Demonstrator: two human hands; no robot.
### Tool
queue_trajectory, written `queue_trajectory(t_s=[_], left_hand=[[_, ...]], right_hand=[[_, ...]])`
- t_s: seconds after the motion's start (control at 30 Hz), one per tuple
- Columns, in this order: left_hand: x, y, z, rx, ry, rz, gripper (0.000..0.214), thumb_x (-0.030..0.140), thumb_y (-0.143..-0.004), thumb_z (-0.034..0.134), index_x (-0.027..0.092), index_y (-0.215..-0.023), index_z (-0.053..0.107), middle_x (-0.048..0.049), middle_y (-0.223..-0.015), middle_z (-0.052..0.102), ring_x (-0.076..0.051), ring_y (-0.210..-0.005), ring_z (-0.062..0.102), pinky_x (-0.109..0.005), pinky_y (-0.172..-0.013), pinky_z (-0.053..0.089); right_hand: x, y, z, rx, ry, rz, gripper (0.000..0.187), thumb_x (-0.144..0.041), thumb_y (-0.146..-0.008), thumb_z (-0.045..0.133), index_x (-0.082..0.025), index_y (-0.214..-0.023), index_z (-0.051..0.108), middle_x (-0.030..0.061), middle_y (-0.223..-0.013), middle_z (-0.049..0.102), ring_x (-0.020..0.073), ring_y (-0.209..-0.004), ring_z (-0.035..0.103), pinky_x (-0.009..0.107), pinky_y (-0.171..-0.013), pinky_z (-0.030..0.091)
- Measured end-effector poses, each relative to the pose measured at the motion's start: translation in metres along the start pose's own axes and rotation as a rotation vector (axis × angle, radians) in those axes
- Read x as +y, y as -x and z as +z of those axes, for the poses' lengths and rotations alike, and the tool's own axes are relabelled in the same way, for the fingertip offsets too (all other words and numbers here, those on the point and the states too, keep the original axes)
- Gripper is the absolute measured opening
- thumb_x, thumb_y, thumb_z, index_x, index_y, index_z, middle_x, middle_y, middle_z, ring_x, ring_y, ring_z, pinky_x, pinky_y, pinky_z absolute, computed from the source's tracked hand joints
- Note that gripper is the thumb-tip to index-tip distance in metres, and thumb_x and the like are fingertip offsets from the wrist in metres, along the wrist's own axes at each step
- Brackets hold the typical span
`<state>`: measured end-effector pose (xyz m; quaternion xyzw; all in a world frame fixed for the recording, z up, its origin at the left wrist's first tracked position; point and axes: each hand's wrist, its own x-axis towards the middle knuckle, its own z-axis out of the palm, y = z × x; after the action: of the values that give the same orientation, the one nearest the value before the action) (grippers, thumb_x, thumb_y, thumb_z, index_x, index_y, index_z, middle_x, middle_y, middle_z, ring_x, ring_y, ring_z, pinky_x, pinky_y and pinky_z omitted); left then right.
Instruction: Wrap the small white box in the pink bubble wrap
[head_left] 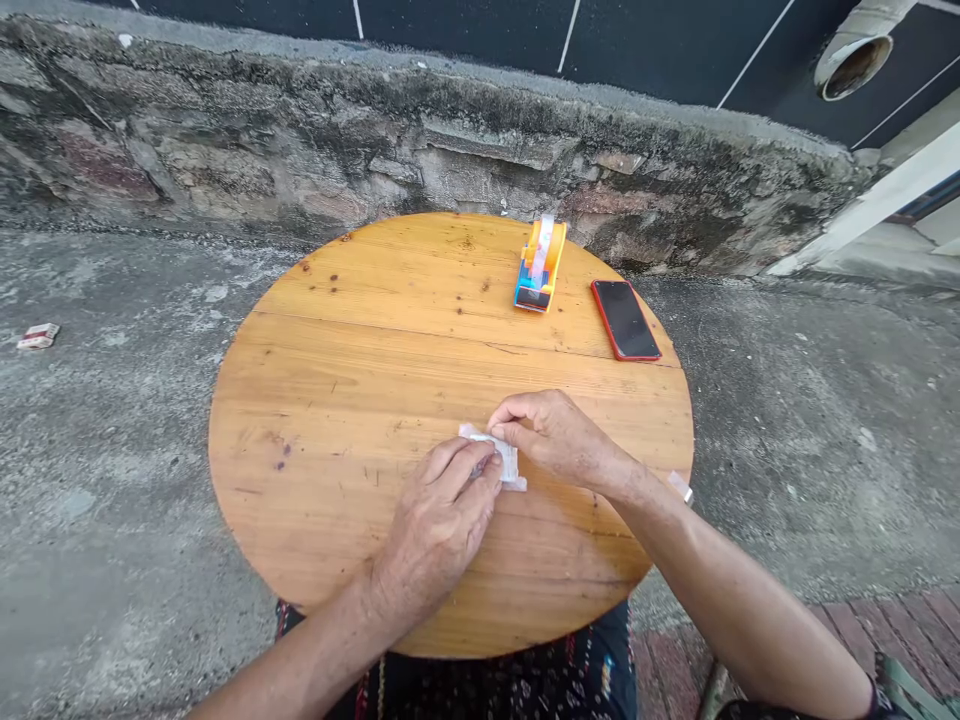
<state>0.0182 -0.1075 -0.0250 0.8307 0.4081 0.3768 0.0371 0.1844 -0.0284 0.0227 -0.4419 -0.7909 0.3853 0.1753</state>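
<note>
A small white folded packet (504, 458) lies on the round wooden table (337, 400), a little right of its middle and near the front. My left hand (439, 525) rests on the table with its fingers pressed down on the packet's left side. My right hand (551, 435) comes in from the right and pinches the packet's upper edge with curled fingers. Most of the packet is hidden under both hands.
An orange and blue tape dispenser (538, 265) stands at the table's far edge, with a red-cased phone (625, 319) lying flat to its right. A rough stone wall (375, 150) runs behind the table. A small piece of litter (39, 336) lies on the concrete floor at far left.
</note>
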Motion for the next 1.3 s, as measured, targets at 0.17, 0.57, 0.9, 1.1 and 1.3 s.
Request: queue_trajectory(t_s=[0.17, 0.57, 0.9, 1.1, 1.3], left_hand=[[0.002, 0.001, 0.000, 0.025, 0.019, -0.043, 0.026, 0.004, -0.085, 0.058, 0.009, -0.110, 0.060, -0.0110, -0.104, 0.060, -0.020, -0.098, 0.052, -0.036, -0.086, 0.053], [0.001, 0.001, 0.002, 0.060, 0.023, -0.018, 0.026, 0.005, -0.086, 0.056, 0.013, -0.110, 0.060, -0.0103, -0.102, 0.060, -0.021, -0.099, 0.053, -0.039, -0.088, 0.054], [-0.001, 0.001, 0.002, 0.090, 0.032, -0.016, 0.020, 0.007, -0.086, 0.058, 0.013, -0.105, 0.062, -0.0096, -0.103, 0.062, -0.022, -0.102, 0.056, -0.040, -0.092, 0.053], [-0.001, 0.002, 0.003, 0.099, 0.028, -0.008, 0.019, 0.007, -0.086, 0.058, 0.014, -0.104, 0.063, -0.0092, -0.103, 0.062, -0.021, -0.102, 0.056, -0.041, -0.093, 0.052], [0.000, 0.004, 0.004, 0.124, 0.010, -0.015, 0.017, 0.011, -0.087, 0.057, 0.016, -0.102, 0.063, -0.0082, -0.101, 0.064, -0.021, -0.097, 0.057, -0.041, -0.088, 0.052]], right_hand=[[-0.002, 0.004, 0.003, 0.038, 0.193, -0.132, 0.022, -0.010, -0.086, 0.051, -0.018, -0.078, 0.069, 0.0008, -0.079, 0.071, 0.0135, -0.073, 0.063, 0.027, -0.075, 0.042], [-0.012, 0.027, 0.011, 0.106, 0.526, -0.271, 0.020, -0.008, -0.087, 0.050, -0.016, -0.091, 0.068, 0.0082, -0.092, 0.072, 0.0219, -0.091, 0.064, 0.039, -0.089, 0.039], [-0.003, 0.043, 0.022, 0.179, 0.613, -0.300, 0.027, -0.007, -0.090, 0.046, -0.017, -0.109, 0.062, 0.0079, -0.112, 0.069, 0.0225, -0.103, 0.061, 0.041, -0.097, 0.035], [-0.004, 0.043, 0.020, 0.186, 0.553, -0.308, 0.027, -0.007, -0.088, 0.048, -0.017, -0.107, 0.064, 0.0085, -0.109, 0.070, 0.0219, -0.100, 0.062, 0.041, -0.094, 0.036], [-0.009, 0.038, 0.017, 0.190, 0.532, -0.273, 0.024, -0.009, -0.090, 0.045, -0.014, -0.097, 0.067, 0.0107, -0.099, 0.071, 0.0218, -0.093, 0.061, 0.039, -0.087, 0.040]])
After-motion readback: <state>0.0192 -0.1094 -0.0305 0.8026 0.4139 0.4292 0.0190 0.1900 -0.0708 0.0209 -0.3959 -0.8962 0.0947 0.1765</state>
